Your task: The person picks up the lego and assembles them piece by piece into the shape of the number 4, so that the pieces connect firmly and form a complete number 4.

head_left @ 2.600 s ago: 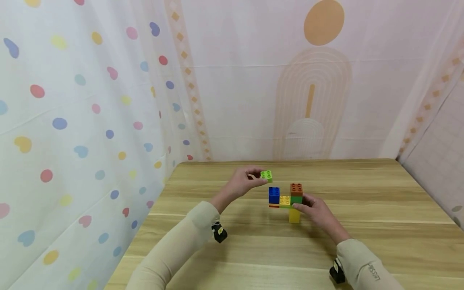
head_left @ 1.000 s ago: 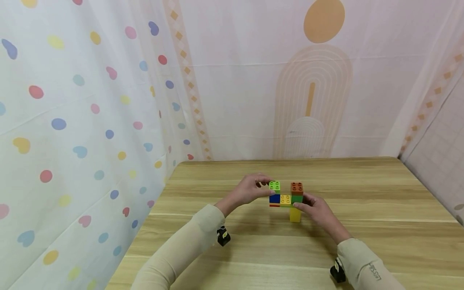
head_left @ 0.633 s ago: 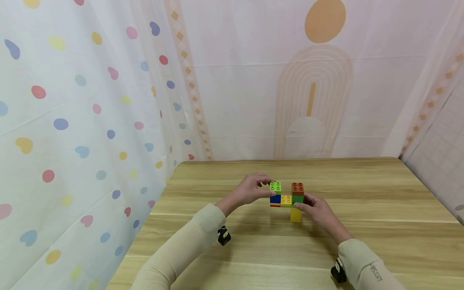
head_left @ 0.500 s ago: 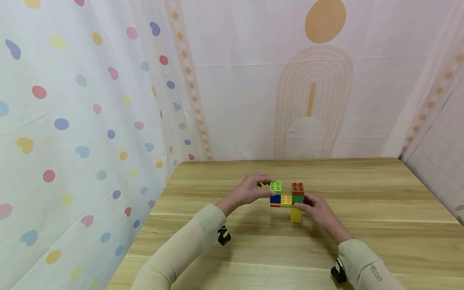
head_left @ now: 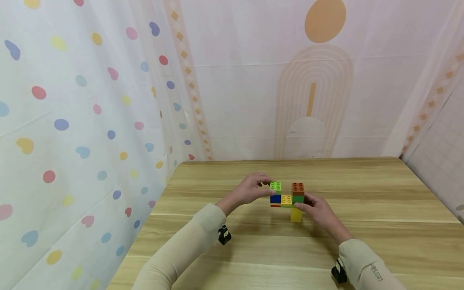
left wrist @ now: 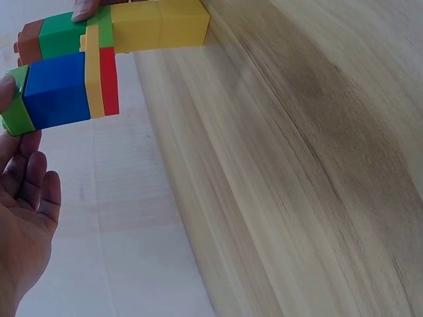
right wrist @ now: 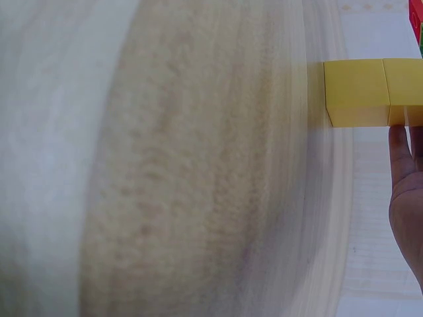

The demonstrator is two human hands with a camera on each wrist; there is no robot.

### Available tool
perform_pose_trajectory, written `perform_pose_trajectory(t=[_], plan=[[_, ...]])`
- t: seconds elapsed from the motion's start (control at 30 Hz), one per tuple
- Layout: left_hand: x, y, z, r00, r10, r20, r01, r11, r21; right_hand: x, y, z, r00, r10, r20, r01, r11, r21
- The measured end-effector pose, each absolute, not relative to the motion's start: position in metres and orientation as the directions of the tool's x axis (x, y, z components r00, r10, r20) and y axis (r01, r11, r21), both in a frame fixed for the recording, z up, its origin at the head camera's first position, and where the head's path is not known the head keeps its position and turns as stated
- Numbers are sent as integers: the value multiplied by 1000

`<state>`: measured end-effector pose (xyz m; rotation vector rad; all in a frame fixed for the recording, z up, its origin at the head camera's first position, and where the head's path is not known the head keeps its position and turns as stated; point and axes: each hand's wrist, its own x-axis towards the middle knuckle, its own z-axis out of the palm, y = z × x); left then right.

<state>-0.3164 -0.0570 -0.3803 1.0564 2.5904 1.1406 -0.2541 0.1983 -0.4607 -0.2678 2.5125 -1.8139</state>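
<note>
My left hand (head_left: 251,189) pinches a lime green building brick (head_left: 275,186) sitting on a blue brick (head_left: 275,199). The blue brick stands on the left end of a yellow-orange plate (head_left: 286,199), above a red plate (left wrist: 110,80). At the other end a brown brick (head_left: 298,188) tops a green brick (head_left: 298,198). Two stacked yellow bricks (right wrist: 357,92) form the column below, reaching down to the table. My right hand (head_left: 319,209) grips the model from the right, thumb on the front near the green brick's base. Its other fingers are mostly hidden behind.
The model stands on a wood-grain table (head_left: 261,257). A pale patterned curtain (head_left: 239,100) hangs behind the far edge, and a dotted curtain (head_left: 90,169) runs along the left. Black wrist cameras hang below both cuffs.
The lime green brick came down and right in my left hand from above the model onto the blue brick. Over the last second both hands have stayed nearly still.
</note>
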Motion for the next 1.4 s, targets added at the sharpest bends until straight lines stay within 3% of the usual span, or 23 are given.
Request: perform_pose_trajectory(t=[1.4], plan=[[-318,-56,-379,-739,651,174,576,477,664,-254,198,-461,-985,-152,79,-124,311,-942]])
